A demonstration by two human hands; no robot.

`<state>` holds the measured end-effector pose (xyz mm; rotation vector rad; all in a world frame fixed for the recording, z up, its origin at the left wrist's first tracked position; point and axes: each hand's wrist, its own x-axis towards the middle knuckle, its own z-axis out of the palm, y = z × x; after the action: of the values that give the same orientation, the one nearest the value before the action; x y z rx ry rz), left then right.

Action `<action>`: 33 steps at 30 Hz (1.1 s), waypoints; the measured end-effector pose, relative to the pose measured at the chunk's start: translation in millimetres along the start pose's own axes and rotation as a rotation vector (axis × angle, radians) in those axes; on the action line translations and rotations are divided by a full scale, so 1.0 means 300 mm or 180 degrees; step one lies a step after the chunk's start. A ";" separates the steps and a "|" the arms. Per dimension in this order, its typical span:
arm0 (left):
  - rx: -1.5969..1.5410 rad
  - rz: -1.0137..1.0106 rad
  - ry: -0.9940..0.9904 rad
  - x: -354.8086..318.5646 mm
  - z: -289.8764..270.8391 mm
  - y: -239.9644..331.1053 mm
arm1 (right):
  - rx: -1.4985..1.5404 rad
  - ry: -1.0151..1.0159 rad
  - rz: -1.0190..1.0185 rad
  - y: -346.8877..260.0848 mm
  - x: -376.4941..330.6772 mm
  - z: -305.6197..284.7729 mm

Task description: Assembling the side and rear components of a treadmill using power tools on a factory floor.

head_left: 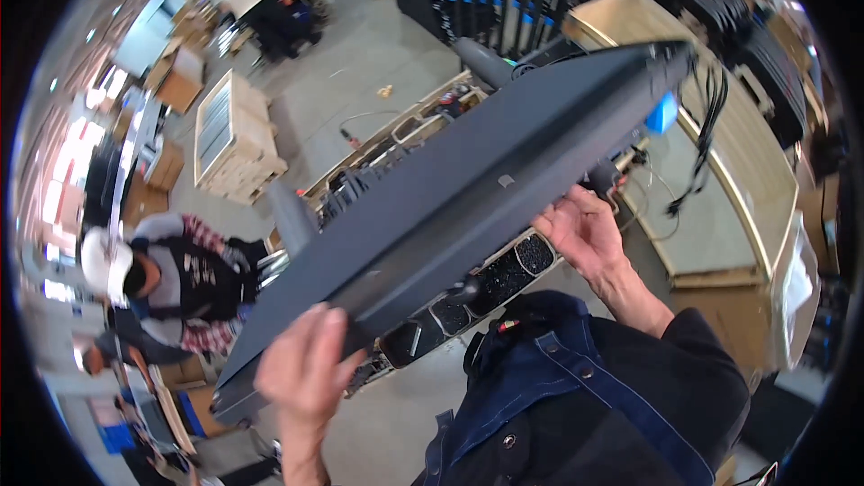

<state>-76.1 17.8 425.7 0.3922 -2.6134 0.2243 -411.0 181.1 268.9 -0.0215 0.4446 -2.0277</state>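
Beyond the parted, loosely curled right grip (583, 227) and blurred left grip (304, 367), closure unclear, tilts a dark panel (486, 171), probably balanced by their spacing.

Panel (450, 184): stretched over the trays (543, 271).
Crate (255, 121): stood beyond, leftward.
Cables (707, 126): hung by the panel's right end.

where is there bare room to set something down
Floor between the crate and the trays; right table, between the black cord and cardboard box. Crowded: under the panel, where trays hold small parts.
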 end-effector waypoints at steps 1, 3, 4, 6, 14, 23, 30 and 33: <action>0.0206 -0.0025 -0.0048 0.054 -0.063 -0.053 | 0.0008 -0.0443 0.0021 -0.009 0.002 -0.012; 0.0301 -0.0044 0.0420 0.173 -0.112 -0.159 | -0.0066 -0.0040 0.0470 0.061 0.103 -0.201; 0.0249 -0.0332 0.0412 0.236 -0.122 -0.208 | -0.0073 0.0455 0.0876 0.103 0.193 -0.347; -0.0245 -0.0854 0.0119 0.338 -0.101 -0.306 | 0.0284 0.2235 0.1208 0.225 0.425 -0.656; 0.0682 -0.0928 -0.0236 0.727 0.309 -0.730 | 0.0615 0.0026 -0.0089 0.363 0.854 -0.691; -0.0160 -0.1751 -0.1824 0.771 1.292 -1.144 | 0.2221 0.1923 0.0620 0.204 0.456 -0.860; -0.1918 -0.1722 -0.1363 0.688 1.670 -1.108 | 0.0175 0.2761 0.1491 0.111 0.390 -0.911; -0.0959 -0.1474 -0.0380 0.743 1.521 -0.953 | -0.2501 0.1217 0.2451 -0.009 0.336 -0.823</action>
<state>-374.5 -408.0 162.6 0.9005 -2.5267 -0.3520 -511.9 170.2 22.4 0.0516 1.2533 -1.0076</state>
